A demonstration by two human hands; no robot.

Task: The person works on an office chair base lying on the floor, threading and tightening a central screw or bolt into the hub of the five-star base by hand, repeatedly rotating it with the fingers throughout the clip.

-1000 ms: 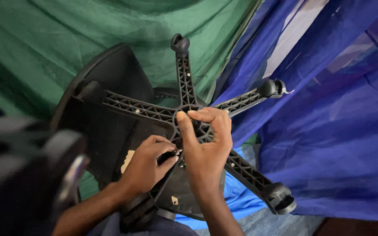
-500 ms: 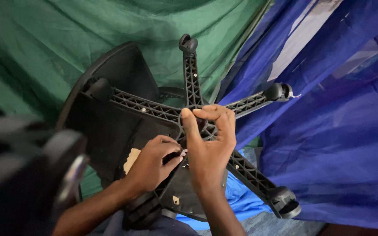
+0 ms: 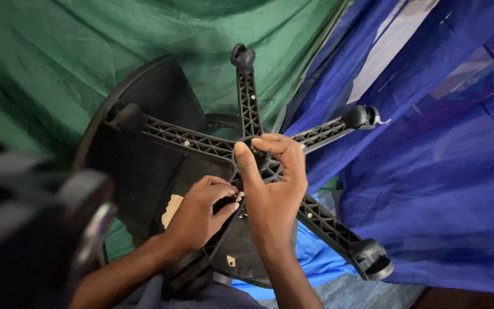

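Observation:
A black office chair lies overturned, its five-armed star base (image 3: pixel 247 109) facing me with casters at the arm ends. My right hand (image 3: pixel 275 189) wraps around the hub at the middle of the base, thumb and fingers curled on it. My left hand (image 3: pixel 201 214) pinches a small dark part just below the hub, beside one ribbed arm; the part itself is mostly hidden by my fingers. The underside of the black seat (image 3: pixel 144 171) shows behind the base.
Green cloth (image 3: pixel 87 46) hangs behind on the left, blue cloth (image 3: pixel 430 171) on the right. A blurred black caster (image 3: pixel 47 229) looms close at the lower left. Casters stick out at top (image 3: pixel 243 57), right (image 3: pixel 358 116) and lower right (image 3: pixel 373 260).
The view has shifted slightly, so the chair base sits a little higher and to the right. Both hands keep their hold at the hub with little movement.

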